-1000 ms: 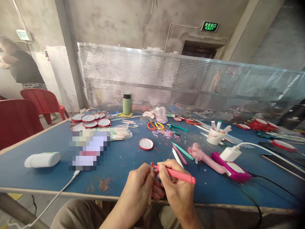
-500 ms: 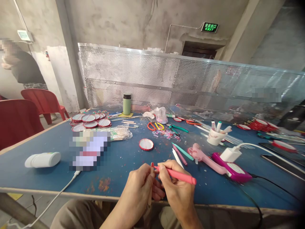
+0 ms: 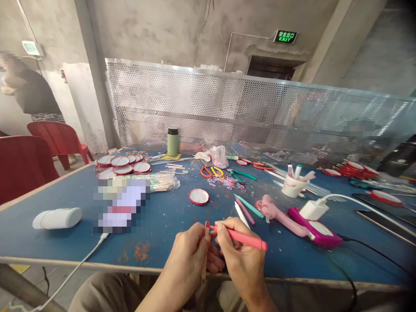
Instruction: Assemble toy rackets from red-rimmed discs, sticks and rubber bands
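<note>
Between the thumb and fingers of my left hand (image 3: pixel 195 249) a thin wooden craft stick (image 3: pixel 207 242) stands nearly upright, its top end coloured red. My right hand (image 3: pixel 242 251) grips a pinkish-red marker pen (image 3: pixel 247 240), whose tip points left at the coloured end of the stick. Whether the tip touches the wood I cannot tell. Both hands are close together at the table's front edge. Just beyond them lie a white pen (image 3: pixel 240 212), a mauve pen (image 3: pixel 245 210) and a teal pen (image 3: pixel 251 206). A round red-rimmed disc (image 3: pixel 199 196) lies further back.
On the left are a white bottle (image 3: pixel 57 218), a charging phone (image 3: pixel 125 206) and stacked red-rimmed discs (image 3: pixel 120 161). Pliers (image 3: pixel 211 172) and small coloured clips (image 3: pixel 227 183) lie mid-table. On the right are a cup of pens (image 3: pixel 292 186), a pink handheld fan (image 3: pixel 282 216) and a magenta power strip (image 3: pixel 325 234).
Both hands, the craft stick and the marker keep almost the same pose. The red at the stick's end looks slightly fuller, and the whole view has shifted a little.
</note>
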`<state>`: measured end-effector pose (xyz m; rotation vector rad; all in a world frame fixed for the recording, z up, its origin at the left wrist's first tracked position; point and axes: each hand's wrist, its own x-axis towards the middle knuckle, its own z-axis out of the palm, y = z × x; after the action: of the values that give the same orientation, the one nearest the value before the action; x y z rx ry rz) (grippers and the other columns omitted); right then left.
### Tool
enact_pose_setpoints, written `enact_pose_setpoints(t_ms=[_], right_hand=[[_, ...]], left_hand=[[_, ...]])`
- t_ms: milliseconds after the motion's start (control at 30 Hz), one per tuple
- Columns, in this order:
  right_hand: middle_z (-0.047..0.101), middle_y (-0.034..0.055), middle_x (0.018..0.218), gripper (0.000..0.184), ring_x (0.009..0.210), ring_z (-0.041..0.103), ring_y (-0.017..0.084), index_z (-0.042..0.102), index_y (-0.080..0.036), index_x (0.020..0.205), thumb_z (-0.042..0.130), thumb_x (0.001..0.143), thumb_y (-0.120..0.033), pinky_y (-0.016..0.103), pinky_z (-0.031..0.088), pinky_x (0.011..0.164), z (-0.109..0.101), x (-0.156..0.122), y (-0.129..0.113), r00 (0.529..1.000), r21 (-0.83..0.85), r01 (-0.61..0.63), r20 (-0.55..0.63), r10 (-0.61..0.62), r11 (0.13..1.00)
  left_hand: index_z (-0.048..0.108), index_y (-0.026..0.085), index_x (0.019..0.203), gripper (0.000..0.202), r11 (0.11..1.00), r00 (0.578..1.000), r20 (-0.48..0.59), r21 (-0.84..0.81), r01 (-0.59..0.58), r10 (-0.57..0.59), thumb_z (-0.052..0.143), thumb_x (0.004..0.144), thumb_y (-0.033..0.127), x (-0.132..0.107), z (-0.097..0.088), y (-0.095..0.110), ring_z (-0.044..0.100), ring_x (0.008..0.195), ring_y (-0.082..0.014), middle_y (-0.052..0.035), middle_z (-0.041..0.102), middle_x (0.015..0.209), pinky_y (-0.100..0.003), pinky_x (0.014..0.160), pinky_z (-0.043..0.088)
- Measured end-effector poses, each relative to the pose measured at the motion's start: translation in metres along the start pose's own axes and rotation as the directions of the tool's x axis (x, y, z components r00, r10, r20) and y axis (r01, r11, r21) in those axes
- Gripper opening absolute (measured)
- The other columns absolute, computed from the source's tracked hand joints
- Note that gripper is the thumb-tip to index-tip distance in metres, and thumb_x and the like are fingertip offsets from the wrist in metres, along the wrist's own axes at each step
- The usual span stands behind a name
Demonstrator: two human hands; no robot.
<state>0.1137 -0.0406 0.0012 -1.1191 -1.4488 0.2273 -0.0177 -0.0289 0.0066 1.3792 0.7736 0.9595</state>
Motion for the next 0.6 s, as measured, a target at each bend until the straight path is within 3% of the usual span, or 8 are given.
enact_pose_setpoints(t_ms=[600], right_hand=[[0.06, -0.0028, 0.065, 0.02, 0.057, 0.055, 0.01, 0.063, -0.019, 0.077, 0.058, 0.094, -0.026, 0.02, 0.045, 0.055, 0.0001, 0.0002, -0.0006, 1.0, -0.002, 0.006, -0.012, -0.006, 1.0]], left_hand=[[0.046, 0.023, 0.074, 0.03, 1.0, 1.0, -0.011, 0.006, 0.008, -0.008, 0.051, 0.09, 0.048, 0.0003, 0.0005, 0.0011, 0.066, 0.051, -0.016, -0.0018, 0.068, 0.063, -0.029, 0.054, 0.058]])
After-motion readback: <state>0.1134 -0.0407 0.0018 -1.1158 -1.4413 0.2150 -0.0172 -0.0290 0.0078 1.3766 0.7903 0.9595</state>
